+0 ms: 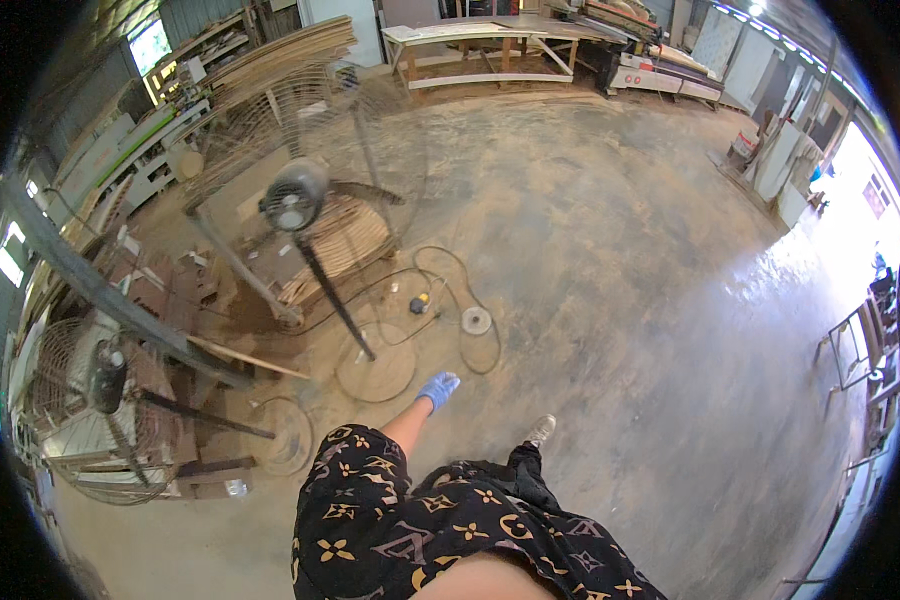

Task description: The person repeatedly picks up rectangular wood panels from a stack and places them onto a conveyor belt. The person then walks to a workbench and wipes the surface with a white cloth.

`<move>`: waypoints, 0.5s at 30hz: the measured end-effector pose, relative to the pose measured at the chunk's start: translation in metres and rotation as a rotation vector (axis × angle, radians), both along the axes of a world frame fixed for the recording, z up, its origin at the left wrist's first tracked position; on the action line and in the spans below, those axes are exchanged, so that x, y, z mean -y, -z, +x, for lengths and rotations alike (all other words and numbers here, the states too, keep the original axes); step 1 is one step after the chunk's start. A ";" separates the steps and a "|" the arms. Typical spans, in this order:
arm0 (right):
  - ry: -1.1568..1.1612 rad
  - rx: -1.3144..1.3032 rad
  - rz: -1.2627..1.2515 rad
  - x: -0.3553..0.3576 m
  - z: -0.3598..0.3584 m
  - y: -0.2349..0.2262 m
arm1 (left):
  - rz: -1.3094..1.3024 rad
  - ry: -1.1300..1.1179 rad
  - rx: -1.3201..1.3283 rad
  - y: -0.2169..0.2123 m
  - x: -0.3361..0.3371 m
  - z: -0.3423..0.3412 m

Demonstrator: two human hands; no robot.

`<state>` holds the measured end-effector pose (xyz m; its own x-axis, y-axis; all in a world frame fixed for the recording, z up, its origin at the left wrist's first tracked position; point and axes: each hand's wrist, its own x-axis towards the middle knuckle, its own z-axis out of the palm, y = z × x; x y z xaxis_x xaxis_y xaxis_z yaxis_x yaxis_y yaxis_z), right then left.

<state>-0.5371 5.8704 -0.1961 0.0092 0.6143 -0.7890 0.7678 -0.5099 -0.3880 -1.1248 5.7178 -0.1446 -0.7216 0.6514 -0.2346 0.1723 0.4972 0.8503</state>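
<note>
My left hand [438, 389], in a blue glove, hangs low in front of me above the floor. Its fingers look loosely stretched and nothing shows in them. My right hand is out of the picture. Nearest to the left hand is the round base [376, 372] of a large pedestal fan [296, 195], with a dark pole and a wide wire cage. Beside that base a dark cable [464, 283] loops over the floor, near a small yellow and black object [420, 303] and a pale round disc [476, 320].
A second caged fan [108, 375] stands at the left. Behind the first fan lies a low stack of wooden boards [345, 240]. A long work table [485, 40] and a machine [660, 75] stand at the back. Metal-framed racks [855, 345] line the right, near a bright doorway.
</note>
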 end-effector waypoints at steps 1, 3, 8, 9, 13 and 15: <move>0.014 0.015 -0.026 -0.030 -0.010 -0.004 | 0.044 -0.054 0.047 0.001 -0.037 -0.007; 0.038 -0.030 -0.010 -0.106 -0.043 -0.010 | 0.044 -0.099 0.120 0.007 -0.098 -0.012; 0.092 -0.424 0.166 -0.342 -0.194 -0.033 | -0.194 0.059 0.151 0.048 -0.166 -0.044; 0.076 -0.441 0.202 -0.377 -0.216 -0.041 | -0.248 0.110 0.067 0.004 -0.184 -0.040; -0.110 -0.568 0.233 -0.509 -0.414 -0.095 | -0.423 -0.086 0.355 0.046 -0.184 -0.071; -0.085 -0.622 0.224 -0.549 -0.499 -0.116 | -0.553 0.007 0.355 0.076 -0.183 -0.094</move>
<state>-1.0362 6.4190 -0.0800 -0.4624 0.7425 -0.4847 0.4003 -0.3130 -0.8613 -1.2189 5.9010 -0.2202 -0.5353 0.3709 -0.7589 -0.0668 0.8771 0.4757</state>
